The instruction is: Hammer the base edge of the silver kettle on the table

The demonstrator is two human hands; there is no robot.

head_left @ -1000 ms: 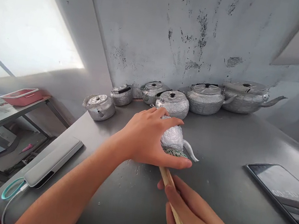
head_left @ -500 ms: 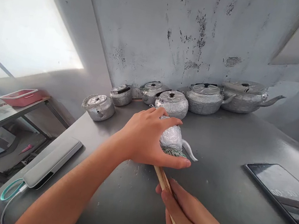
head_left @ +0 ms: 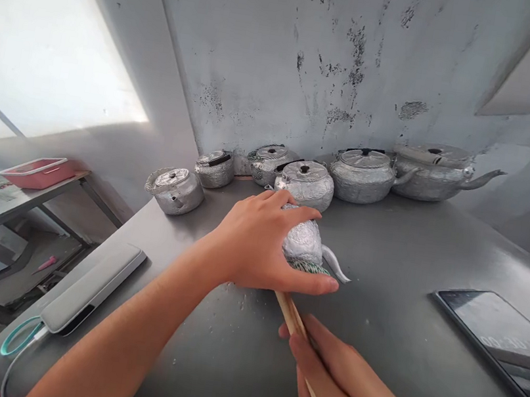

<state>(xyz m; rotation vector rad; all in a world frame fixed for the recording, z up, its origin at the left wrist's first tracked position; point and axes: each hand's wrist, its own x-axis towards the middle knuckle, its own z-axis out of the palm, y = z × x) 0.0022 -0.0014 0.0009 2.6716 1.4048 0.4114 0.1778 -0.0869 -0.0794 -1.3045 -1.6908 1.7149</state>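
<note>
A small crinkled silver kettle [head_left: 303, 239] lies tipped in the middle of the grey table, its curved spout [head_left: 336, 265] pointing right. Gripping it from above and the left is my left hand [head_left: 264, 235], thumb and fingers spread around its body and covering much of it. Green-and-white bristles [head_left: 307, 266] show at the kettle's near side, just above my left thumb. My right hand [head_left: 319, 366] is closed around a wooden stick handle [head_left: 291, 313] that runs up under my left hand towards the bristles. Where handle and bristles meet is hidden.
Several silver kettles, among them a spouted one [head_left: 174, 190] and a large one [head_left: 431, 173], stand along the stained wall. On the table [head_left: 215, 363] lie a phone [head_left: 497, 339] at right and a white power bank [head_left: 94, 289] at left. A pink basket [head_left: 40, 173] sits on a side table.
The kettle's spout has shifted very slightly up and left. My right hand and the wooden handle have moved a little to the right. My left hand keeps its grip.
</note>
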